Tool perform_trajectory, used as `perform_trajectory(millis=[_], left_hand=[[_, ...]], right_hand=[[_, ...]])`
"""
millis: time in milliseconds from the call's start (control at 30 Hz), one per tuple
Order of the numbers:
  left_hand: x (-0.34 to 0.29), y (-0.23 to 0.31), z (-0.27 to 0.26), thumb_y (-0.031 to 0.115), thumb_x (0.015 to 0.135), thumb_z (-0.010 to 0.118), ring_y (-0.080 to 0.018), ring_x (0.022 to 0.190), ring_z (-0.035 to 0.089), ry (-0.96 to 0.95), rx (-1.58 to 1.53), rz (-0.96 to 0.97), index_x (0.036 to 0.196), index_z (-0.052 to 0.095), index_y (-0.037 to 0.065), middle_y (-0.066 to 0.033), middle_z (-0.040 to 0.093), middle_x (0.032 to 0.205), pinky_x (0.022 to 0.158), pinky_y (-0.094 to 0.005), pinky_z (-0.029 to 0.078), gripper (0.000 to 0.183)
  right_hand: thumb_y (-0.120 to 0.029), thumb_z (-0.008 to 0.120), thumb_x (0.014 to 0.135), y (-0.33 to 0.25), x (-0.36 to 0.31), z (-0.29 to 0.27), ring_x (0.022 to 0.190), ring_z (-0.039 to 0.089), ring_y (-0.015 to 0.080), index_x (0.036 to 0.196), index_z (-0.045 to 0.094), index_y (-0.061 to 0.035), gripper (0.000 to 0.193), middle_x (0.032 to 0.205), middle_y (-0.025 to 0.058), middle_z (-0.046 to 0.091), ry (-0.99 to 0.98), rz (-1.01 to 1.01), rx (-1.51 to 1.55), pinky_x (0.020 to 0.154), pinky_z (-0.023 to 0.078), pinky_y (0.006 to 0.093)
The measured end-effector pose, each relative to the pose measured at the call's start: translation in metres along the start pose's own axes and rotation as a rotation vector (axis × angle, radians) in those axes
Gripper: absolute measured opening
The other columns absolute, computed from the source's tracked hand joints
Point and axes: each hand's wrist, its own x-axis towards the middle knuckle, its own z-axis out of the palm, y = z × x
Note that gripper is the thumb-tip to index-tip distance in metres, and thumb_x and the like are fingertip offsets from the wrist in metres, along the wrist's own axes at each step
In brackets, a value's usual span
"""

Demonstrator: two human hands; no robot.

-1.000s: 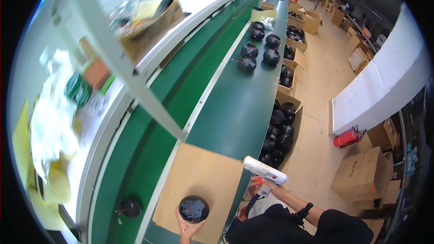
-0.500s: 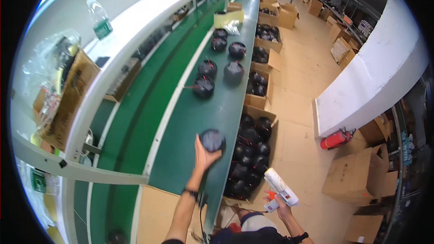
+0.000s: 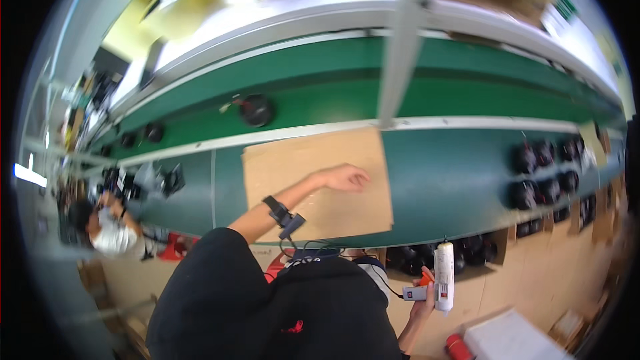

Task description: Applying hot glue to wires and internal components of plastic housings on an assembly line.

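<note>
My left hand is over a tan cardboard sheet on the green bench, its fingers curled inward and nothing visible in them. Low on the right, my right hand is wrapped round a white glue gun with an orange trigger. Its nozzle points up, away from me, and a grey box with a cord sits beside the grip. Several black round housings with thin red wires stand in rows at the bench's right end, apart from both hands.
Behind the bench runs a green conveyor belt carrying a black round part. A metal post rises at its edge. An open carton with black housings stands below the bench. Another person works at far left.
My view has swung left along the bench. My left hand has let go of a black round housing and is now over the cardboard sheet. The right hand still holds the glue gun.
</note>
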Motion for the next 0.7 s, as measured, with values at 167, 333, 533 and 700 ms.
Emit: perform_trajectory(millis=[167,333,533,700], left_hand=[[-0.211,-0.079,-0.082,0.018,0.096,0.062,-0.0199,0.088,0.071,0.724,-0.178,-0.658,0.135,0.055,0.003,-0.0140,0.071,0.109,0.077,-0.0353,0.060,0.041],[-0.249,-0.144,-0.123,0.031,0.095,0.068,-0.0314,0.087,0.072,1.196,-0.529,-0.659,0.153,0.031,0.006,-0.0237,0.062,0.126,0.074,-0.0414,0.063,0.074],[-0.173,-0.158,-0.173,0.023,0.096,0.060,-0.0428,0.103,0.069,1.271,-0.503,-0.353,0.158,0.025,0.018,-0.0238,0.054,0.140,0.074,-0.0488,0.066,0.072],[-0.201,-0.118,-0.137,0.012,0.093,0.054,-0.0376,0.125,0.060,0.912,-0.150,-0.317,0.156,0.033,0.012,-0.0214,0.054,0.142,0.091,-0.0456,0.060,0.067]], right_hand=[[-0.018,0.064,0.097,-0.019,0.043,0.047,0.076,0.068,0.0179,0.132,0.058,-0.0017,0.039,0.118,0.0149,0.070,-0.174,0.036,-0.215,0.069,0.054,0.0309],[-0.014,0.070,0.095,-0.011,0.023,0.107,0.075,0.070,0.0172,0.126,0.062,-0.0026,0.034,0.107,0.0108,0.073,-0.149,0.063,-0.249,0.064,0.051,0.0276],[-0.015,0.072,0.094,-0.015,-0.024,0.161,0.079,0.071,0.0165,0.121,0.066,-0.0011,0.031,0.107,0.0100,0.073,-0.176,-0.004,-0.420,0.067,0.050,0.0275],[-0.013,0.071,0.095,-0.023,-0.046,0.166,0.081,0.070,0.0150,0.123,0.066,-0.0006,0.031,0.110,0.0100,0.073,-0.188,0.019,-0.480,0.068,0.051,0.0271]])
